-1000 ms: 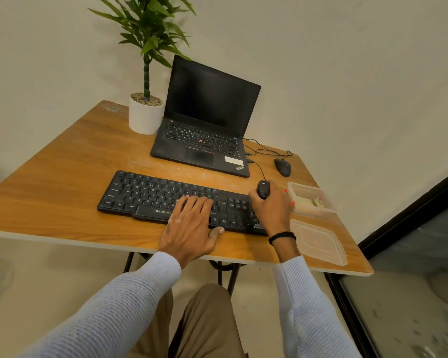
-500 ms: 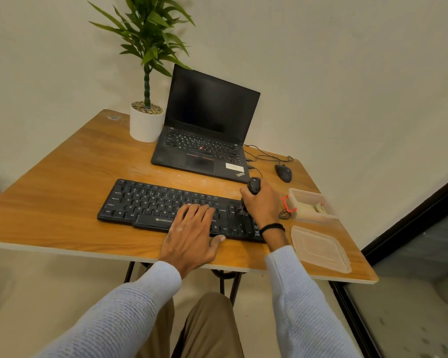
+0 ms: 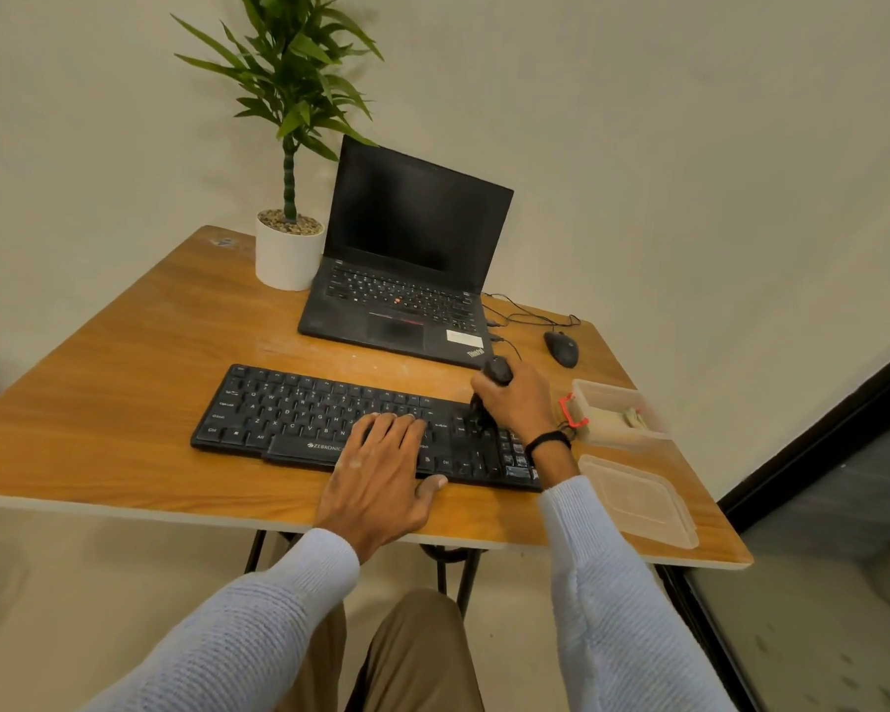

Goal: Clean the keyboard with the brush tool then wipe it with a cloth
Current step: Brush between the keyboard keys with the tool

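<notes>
The right hand grips the brush tool and has moved slightly left from the number pad; its bristles seem to touch the keys. The left hand lies flat on the keyboard, near the table's front edge. Brushing is under way; wiping is not yet begun.

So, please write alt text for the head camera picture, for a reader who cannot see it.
A person's right hand grips a black brush tool over the right part of a flat black keyboard, while the left hand rests flat on its keys. Behind, on the wooden table, stands an open black laptop.
</notes>
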